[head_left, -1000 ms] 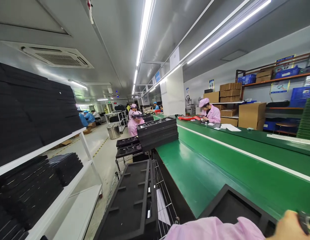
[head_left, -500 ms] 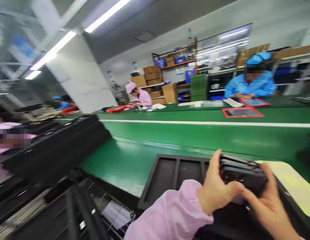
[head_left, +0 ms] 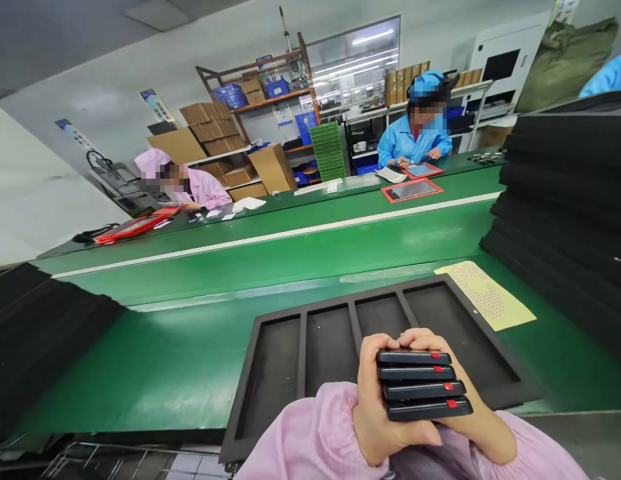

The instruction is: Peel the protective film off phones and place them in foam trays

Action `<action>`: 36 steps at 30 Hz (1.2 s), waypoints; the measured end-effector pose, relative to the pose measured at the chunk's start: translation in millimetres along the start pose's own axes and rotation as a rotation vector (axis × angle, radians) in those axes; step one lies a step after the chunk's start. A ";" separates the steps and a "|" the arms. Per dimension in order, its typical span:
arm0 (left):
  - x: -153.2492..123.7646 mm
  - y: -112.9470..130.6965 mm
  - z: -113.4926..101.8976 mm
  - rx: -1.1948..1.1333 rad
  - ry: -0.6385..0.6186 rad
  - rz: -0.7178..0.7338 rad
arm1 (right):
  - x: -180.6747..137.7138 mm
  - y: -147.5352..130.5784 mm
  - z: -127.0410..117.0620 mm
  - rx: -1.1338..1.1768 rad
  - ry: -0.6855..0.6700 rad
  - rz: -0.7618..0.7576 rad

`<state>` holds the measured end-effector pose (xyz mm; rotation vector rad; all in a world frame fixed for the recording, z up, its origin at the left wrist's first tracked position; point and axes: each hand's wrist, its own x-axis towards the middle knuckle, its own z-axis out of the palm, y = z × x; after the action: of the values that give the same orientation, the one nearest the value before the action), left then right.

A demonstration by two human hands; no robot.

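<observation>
Both my hands are wrapped round a stack of several flat black phone-like devices (head_left: pixel 417 392), each with a small red sticker on the edge facing me. My left hand (head_left: pixel 373 420) grips the stack's left side, its thumb beneath the lowest device. On the right and behind the stack is my right hand (head_left: pixel 470 427), partly hidden by the devices. The stack is held above the near right part of a black foam tray (head_left: pixel 301 353), whose several long compartments are divided by thin walls.
A yellow dotted sheet (head_left: pixel 490 297) lies beside the tray's far right corner. Tall stacks of black trays stand right (head_left: pixel 560 220) and left (head_left: pixel 45 333) on the green bench (head_left: pixel 180 353). Across the bench, two people work near red-framed panels (head_left: pixel 413 191).
My view has swung right, bringing the right-hand tray stack into sight. The device stack has turned so its red-stickered edges face me, and my hands have drawn it closer.
</observation>
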<state>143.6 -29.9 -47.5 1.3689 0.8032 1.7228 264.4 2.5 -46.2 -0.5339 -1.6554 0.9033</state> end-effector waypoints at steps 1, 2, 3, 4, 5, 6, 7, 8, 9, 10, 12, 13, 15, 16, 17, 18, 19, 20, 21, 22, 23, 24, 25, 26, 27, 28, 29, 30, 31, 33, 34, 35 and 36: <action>0.8 1.3 -0.5 0.026 -0.001 0.023 | -1.4 0.4 0.0 0.014 -0.004 0.003; 1.4 2.1 -1.1 0.052 0.000 0.044 | -2.5 0.9 0.2 0.023 -0.008 0.007; 1.7 2.4 -1.8 0.073 0.002 0.065 | -3.5 1.3 0.4 0.029 -0.010 0.010; 1.7 2.4 -2.5 0.091 0.002 0.083 | -4.1 1.6 0.7 0.029 -0.012 0.011; 1.4 2.3 -3.2 0.105 0.004 0.094 | -4.4 1.9 0.9 0.025 -0.013 0.010; 1.0 2.1 -3.8 0.114 0.005 0.098 | -4.6 2.0 1.2 0.020 -0.015 0.010; 0.7 2.2 -4.3 0.125 0.007 0.104 | -4.5 2.0 1.3 0.015 -0.016 0.009; 0.4 2.4 -4.6 0.138 0.008 0.105 | -4.3 1.8 1.3 0.009 -0.017 0.008; 0.3 2.9 -4.8 0.152 0.010 0.101 | -4.0 1.4 1.3 0.003 -0.020 0.006; 0.4 3.4 -4.9 0.164 0.009 0.097 | -3.8 0.8 1.3 -0.003 -0.022 0.007; 0.8 4.3 -5.0 0.181 0.009 0.098 | -3.7 -1.0 1.3 -0.012 -0.027 0.009; 0.9 4.3 -5.3 0.187 0.007 0.103 | -3.9 -1.8 1.2 -0.015 -0.031 0.013; 0.2 2.7 -6.7 0.208 0.005 0.115 | -4.8 -2.1 0.7 -0.019 -0.041 0.027; -0.5 1.4 -7.9 0.229 0.008 0.122 | -5.5 -1.0 0.0 -0.021 -0.047 0.035; -1.2 -0.1 -9.5 0.252 0.010 0.120 | -6.2 1.0 -0.9 -0.024 -0.053 0.044; -1.8 -1.4 -11.2 0.266 0.013 0.106 | -6.7 4.0 -2.2 -0.027 -0.060 0.052; -1.7 -2.2 -12.8 0.261 0.015 0.073 | -6.8 7.5 -3.9 -0.036 -0.073 0.071; -0.5 -2.4 -14.3 0.236 0.008 0.017 | -6.3 11.2 -5.7 -0.056 -0.092 0.107; 2.0 -2.1 -15.2 0.194 -0.009 -0.054 | -4.9 14.2 -7.7 -0.084 -0.118 0.161; 6.2 -1.2 -15.6 0.145 -0.027 -0.125 | -2.5 16.0 -9.5 -0.116 -0.149 0.225; 11.9 -0.2 -15.2 0.108 -0.032 -0.184 | 1.0 15.9 -11.0 -0.147 -0.183 0.291; 19.0 0.7 -14.0 0.091 -0.015 -0.232 | 5.5 13.5 -12.1 -0.177 -0.209 0.351; 26.9 1.1 -12.1 0.086 0.028 -0.284 | 10.9 8.6 -12.6 -0.214 -0.225 0.411; 35.0 0.8 -9.6 0.084 0.093 -0.342 | 16.7 1.7 -12.6 -0.255 -0.234 0.468; 42.6 -0.4 -6.5 0.077 0.165 -0.406 | 22.6 -6.6 -12.1 -0.299 -0.248 0.527; 49.0 -2.5 -3.2 0.066 0.222 -0.475 | 28.3 -15.3 -11.2 -0.340 -0.267 0.583; 53.8 -5.4 0.0 0.051 0.254 -0.536 | 33.2 -23.4 -10.0 -0.374 -0.291 0.625; 56.9 -9.0 2.8 0.039 0.262 -0.576 | 37.1 -29.8 -8.5 -0.401 -0.318 0.650; 58.3 -13.0 4.8 0.039 0.259 -0.593 | 39.7 -33.8 -7.0 -0.422 -0.338 0.661; 57.9 -21.2 6.2 0.070 0.259 -0.591 | 41.2 -33.3 -4.3 -0.445 -0.330 0.669; 57.4 -24.9 5.4 0.095 0.270 -0.585 | 40.1 -29.3 -3.3 -0.451 -0.311 0.676; 57.4 -28.2 3.9 0.124 0.283 -0.577 | 38.0 -23.6 -2.7 -0.453 -0.289 0.682; 58.6 -30.9 1.8 0.152 0.294 -0.567 | 35.0 -17.0 -2.4 -0.448 -0.269 0.686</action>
<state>144.2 36.4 -44.9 0.8646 1.3602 1.4382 258.9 18.9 -11.2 -1.3965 -1.9662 1.1226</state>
